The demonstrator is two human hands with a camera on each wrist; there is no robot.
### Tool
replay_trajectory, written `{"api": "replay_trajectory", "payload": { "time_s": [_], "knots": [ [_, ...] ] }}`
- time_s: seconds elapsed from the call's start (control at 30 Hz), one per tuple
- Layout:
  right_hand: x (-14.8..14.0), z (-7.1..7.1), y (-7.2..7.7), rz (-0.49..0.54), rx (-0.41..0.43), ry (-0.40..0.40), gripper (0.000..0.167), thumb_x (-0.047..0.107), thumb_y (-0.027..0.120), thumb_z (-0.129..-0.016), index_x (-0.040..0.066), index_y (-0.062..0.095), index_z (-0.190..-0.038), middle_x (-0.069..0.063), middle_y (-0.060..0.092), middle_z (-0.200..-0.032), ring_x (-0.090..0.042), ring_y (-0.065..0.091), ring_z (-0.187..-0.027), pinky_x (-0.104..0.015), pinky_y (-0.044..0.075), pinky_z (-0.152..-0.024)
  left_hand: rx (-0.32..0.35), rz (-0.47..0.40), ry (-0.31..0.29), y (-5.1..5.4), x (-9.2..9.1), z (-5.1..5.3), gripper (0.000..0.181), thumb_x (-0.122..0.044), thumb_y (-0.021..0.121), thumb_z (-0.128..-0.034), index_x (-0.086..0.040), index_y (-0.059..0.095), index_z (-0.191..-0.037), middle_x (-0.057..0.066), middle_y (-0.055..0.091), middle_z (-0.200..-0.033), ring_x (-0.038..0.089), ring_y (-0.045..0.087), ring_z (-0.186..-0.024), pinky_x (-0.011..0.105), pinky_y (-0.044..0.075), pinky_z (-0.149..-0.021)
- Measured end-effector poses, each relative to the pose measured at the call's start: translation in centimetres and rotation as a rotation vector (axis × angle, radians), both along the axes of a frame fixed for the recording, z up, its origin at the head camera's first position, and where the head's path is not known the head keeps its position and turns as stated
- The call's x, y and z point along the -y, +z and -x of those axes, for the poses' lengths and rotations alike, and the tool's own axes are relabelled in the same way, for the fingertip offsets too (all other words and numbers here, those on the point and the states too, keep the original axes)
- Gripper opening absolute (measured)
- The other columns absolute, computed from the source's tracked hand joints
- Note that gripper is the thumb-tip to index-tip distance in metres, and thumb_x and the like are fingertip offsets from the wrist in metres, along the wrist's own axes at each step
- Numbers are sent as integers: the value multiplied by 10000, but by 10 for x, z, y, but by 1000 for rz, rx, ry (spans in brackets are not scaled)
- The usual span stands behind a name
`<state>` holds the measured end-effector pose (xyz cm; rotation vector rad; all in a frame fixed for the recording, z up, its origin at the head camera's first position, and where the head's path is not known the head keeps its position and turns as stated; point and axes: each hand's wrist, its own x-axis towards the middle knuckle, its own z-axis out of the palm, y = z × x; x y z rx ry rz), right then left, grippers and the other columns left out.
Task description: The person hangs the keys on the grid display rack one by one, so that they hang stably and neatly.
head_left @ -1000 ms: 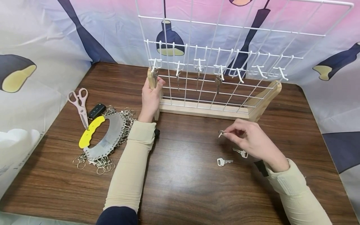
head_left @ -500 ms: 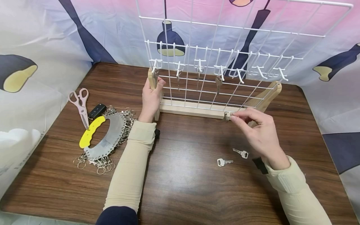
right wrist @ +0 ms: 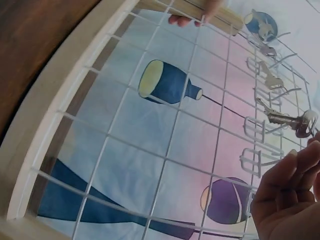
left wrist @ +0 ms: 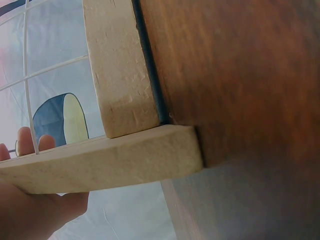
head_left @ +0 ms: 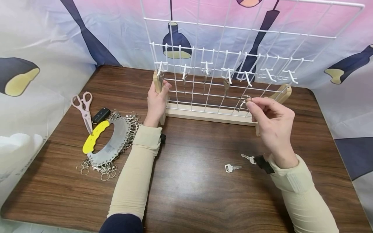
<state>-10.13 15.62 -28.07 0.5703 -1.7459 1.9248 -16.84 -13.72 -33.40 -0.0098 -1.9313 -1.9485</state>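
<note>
In the head view, my left hand [head_left: 155, 105] grips the left wooden upright [left wrist: 145, 155] of a white wire grid rack, whose wooden base [head_left: 204, 115] stands on the table. Several keys, such as this key [head_left: 226, 84], hang on hooks toward the rack's left. My right hand [head_left: 275, 124] pinches a ring bearing a key [right wrist: 282, 119] between thumb and forefinger. That key dangles in front of the lower grid, below and apart from a bare hook [head_left: 248, 79]. Two loose keys lie on the table, one key [head_left: 229, 168] left of the other key [head_left: 246, 158].
At left lie pink scissors [head_left: 85, 113], a black car key fob [head_left: 101, 115] and a curved metal plate [head_left: 116, 142] with a yellow handle [head_left: 94, 137] and many clips and rings. The scissor tips rest on that handle. A patterned cloth [head_left: 116, 38] hangs behind the rack.
My right hand has risen from above the table to the rack's lower right, carrying the ring and key along. My left hand has stayed on the upright.
</note>
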Motion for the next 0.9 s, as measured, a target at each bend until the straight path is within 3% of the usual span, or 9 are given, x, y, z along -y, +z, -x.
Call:
{"api": "replay_trajectory", "payload": {
  "time_s": [0.2, 0.43, 0.57, 0.77, 0.9],
  "knots": [
    [-3, 14, -5, 74, -3, -25, 141, -111, 694, -822, -215, 641, -902, -77, 622, -643, -144, 482, -498, -206, 383, -479, -10, -39, -4, -21, 6, 15, 119, -157, 602, -973, -51, 563, -1010, -55, 617, -853, 130, 437, -569, 213, 376, -522],
    [-2, 18, -4, 127, 39, -31, 117, -97, 702, -821, -162, 673, -913, -74, 599, -621, -146, 470, -489, -199, 387, -492, -1, -20, -4, -9, 3, 7, 142, -111, 582, -979, 18, 548, -1029, -94, 600, -825, 75, 433, -553, 194, 373, -526],
    [-3, 21, -4, 162, 73, -17, 103, -86, 703, -827, -135, 686, -917, -83, 611, -631, -150, 473, -483, -199, 388, -501, -8, -38, -8, -24, 7, 19, 151, -133, 594, -976, -6, 552, -1046, -82, 610, -838, 93, 429, -538, 189, 358, -508],
    [-4, 25, -6, 176, 87, 2, 99, -83, 690, -842, -136, 684, -925, -90, 624, -646, -154, 475, -477, -202, 395, -499, -11, -19, 6, -26, 7, 21, 174, -202, 623, -964, -52, 566, -1030, -45, 632, -871, 147, 451, -561, 225, 372, -525],
    [-4, 27, -6, 180, 86, 16, 105, -80, 685, -848, -137, 683, -936, -104, 593, -610, -161, 464, -478, -208, 390, -500, -17, -13, 12, -27, 7, 21, 169, -213, 626, -961, -64, 568, -1016, 130, 642, -944, 156, 460, -586, 244, 383, -545]
  ]
}}
